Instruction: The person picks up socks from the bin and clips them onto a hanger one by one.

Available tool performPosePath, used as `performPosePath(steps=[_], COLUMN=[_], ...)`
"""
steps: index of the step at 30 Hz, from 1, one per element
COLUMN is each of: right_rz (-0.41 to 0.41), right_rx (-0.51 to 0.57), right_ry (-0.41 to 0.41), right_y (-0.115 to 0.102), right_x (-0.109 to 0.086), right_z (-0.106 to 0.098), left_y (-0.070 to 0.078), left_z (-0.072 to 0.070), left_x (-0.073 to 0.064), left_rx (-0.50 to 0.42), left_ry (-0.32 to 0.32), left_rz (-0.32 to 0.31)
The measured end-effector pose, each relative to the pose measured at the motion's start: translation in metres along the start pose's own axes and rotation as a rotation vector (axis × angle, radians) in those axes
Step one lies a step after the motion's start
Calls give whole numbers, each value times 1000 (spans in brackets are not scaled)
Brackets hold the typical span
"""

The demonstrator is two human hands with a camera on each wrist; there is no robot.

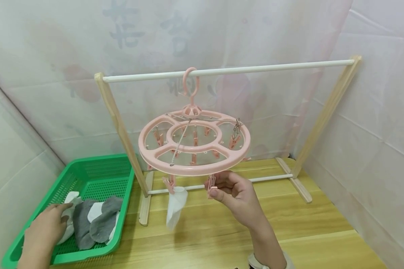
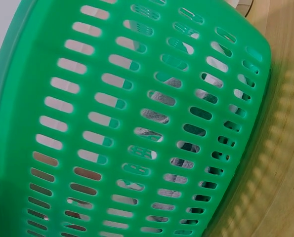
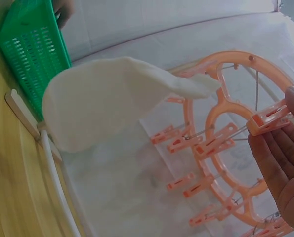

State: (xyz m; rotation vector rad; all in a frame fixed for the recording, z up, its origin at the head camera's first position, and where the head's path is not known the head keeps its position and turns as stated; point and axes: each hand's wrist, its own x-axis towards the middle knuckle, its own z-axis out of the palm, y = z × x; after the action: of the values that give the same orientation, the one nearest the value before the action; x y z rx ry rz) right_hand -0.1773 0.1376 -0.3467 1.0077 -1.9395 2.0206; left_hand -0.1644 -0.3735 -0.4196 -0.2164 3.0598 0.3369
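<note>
The right hand [image 1: 237, 194] pinches a pink clip [image 1: 211, 187] between its thumb and fingers. The clip hangs under the front edge of the round pink hanger [image 1: 192, 170]. The left hand [image 1: 46, 228] is down in the green basket [image 1: 125, 161], with its fingers at a white cloth [image 1: 66, 228]. I can't tell if it pinches that cloth, because the left wrist view shows mostly the basket's side. Just beside it in the basket lies a gray cloth [image 1: 84, 226]. Near the right hand, another clip [image 1: 170, 184] holds a small white piece [image 1: 176, 207] that hangs down. The hanger hooks over a white bar [image 1: 262, 69] on a wooden stand [image 1: 330, 108]. The stand and basket sit on the tabletop [image 1: 222, 241].
</note>
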Motion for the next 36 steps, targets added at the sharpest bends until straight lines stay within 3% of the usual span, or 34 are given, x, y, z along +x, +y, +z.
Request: performPosePath(steps=[6,10,16,25,32,36], right_rz=[2,0,-1,9,11,3], right_rx=[0,5,-6,-12,-1,5], right_ry=[3,2,5,6,14,14], right_y=[-1,-2,-3,-5,-4,-3], right_x=[0,0,0,0,0,0], right_z=[0,0,0,0,0,0], left_y=[12,20,31,51,66,76], left_z=[-6,-10,-19,-31,-33,-36], left_x=[-8,-13,-17,-23,-26,-30], left_rx=[-50,-77,-98,-138,-230,-294], left_ry=[240,342,397,491,597,610], left_rz=[23,34,24,103,156,171])
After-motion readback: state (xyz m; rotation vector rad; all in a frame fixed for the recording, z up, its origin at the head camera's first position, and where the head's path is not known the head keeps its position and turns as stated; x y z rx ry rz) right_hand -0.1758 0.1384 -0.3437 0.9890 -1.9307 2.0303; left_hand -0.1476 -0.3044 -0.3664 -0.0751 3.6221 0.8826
